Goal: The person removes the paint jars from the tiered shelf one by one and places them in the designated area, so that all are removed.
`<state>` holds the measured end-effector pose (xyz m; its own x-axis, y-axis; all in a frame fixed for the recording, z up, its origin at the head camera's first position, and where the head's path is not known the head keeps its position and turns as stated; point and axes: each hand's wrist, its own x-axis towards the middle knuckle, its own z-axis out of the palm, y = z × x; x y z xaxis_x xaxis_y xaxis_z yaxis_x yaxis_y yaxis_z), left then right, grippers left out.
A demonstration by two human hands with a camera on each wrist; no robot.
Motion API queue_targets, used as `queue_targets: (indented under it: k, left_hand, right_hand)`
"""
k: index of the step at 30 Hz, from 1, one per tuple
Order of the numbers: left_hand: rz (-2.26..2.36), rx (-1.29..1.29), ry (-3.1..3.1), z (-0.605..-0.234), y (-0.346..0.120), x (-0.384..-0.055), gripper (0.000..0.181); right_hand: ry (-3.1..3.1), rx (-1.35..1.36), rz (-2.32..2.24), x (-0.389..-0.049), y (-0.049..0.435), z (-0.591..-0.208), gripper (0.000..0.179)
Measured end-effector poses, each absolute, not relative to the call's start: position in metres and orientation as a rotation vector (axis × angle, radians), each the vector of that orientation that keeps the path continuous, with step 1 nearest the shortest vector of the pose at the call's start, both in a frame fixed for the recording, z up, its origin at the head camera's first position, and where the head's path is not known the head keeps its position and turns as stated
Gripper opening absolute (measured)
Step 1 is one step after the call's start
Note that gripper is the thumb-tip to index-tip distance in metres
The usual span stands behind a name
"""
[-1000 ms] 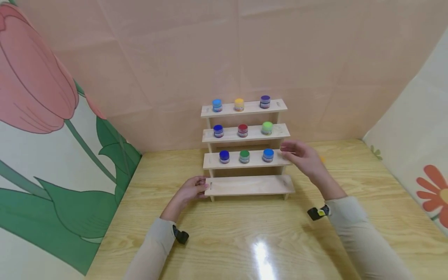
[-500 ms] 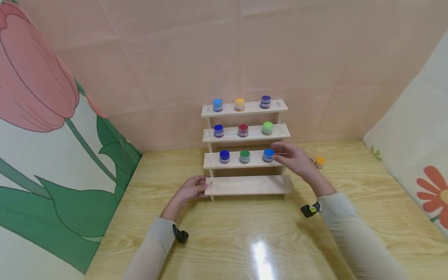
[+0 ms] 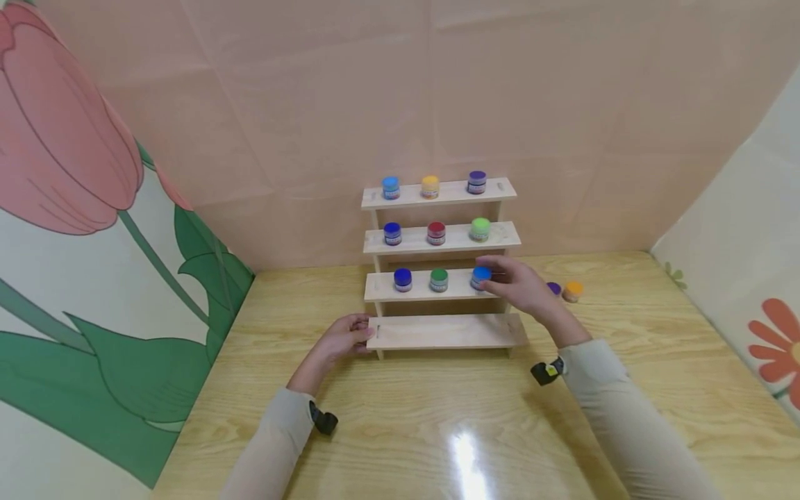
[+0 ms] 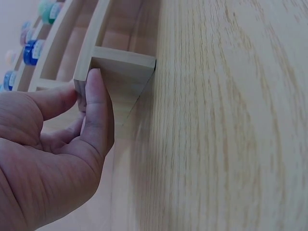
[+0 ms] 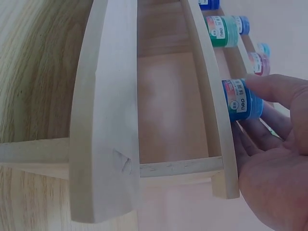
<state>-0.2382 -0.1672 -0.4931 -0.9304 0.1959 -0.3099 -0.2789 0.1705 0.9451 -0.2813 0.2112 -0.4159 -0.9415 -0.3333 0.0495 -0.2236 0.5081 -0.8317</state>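
My left hand (image 3: pixel 340 339) pinches the left end of the lowest board of a four-step wooden rack (image 3: pixel 446 331). In the left wrist view, the thumb and forefinger lie on either face of that board end (image 4: pixel 83 79). My right hand (image 3: pixel 521 286) has its thumb and fingers around the lid of a blue paint jar (image 3: pixel 480 277), which stands at the right end of the second step up. The right wrist view shows the thumb at the jar's (image 5: pixel 240 100) lid. Beside it on that step stand a green-lidded jar (image 3: pixel 439 280) and a dark blue jar (image 3: pixel 403 280).
On the upper two steps stand several more jars, among them a red one (image 3: pixel 436 233) and a light green one (image 3: pixel 480 230). An orange-lidded jar (image 3: pixel 572 291) and a purple-lidded jar (image 3: pixel 553 287) are on the table (image 3: pixel 400 410) right of the rack, behind my right forearm.
My right hand has moved left from the step's right end onto the blue jar, uncovering the orange and purple jars behind it. My left hand keeps its place on the lowest board.
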Motion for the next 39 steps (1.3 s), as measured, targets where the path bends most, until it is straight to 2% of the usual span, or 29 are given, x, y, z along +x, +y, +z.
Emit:
queue_targets:
  k: [15, 23, 39]
  left_hand:
    - [1.811, -0.089, 2.09, -0.493, -0.167, -0.238, 0.046]
    - [1.813, -0.087, 2.096, -0.494, -0.167, -0.238, 0.045]
    - [1.827, -0.078, 2.088, -0.491, -0.166, -0.234, 0.043]
  right_hand:
    - [2.721, -0.479, -1.267, -0.285, 0.208, -0.419, 0.048]
    - [2.72, -0.455, -1.384, -0.281, 0.211, -0.418, 0.05]
    - [2.666, -0.471, -1.573, -0.265, 0.251, -0.417, 0.05]
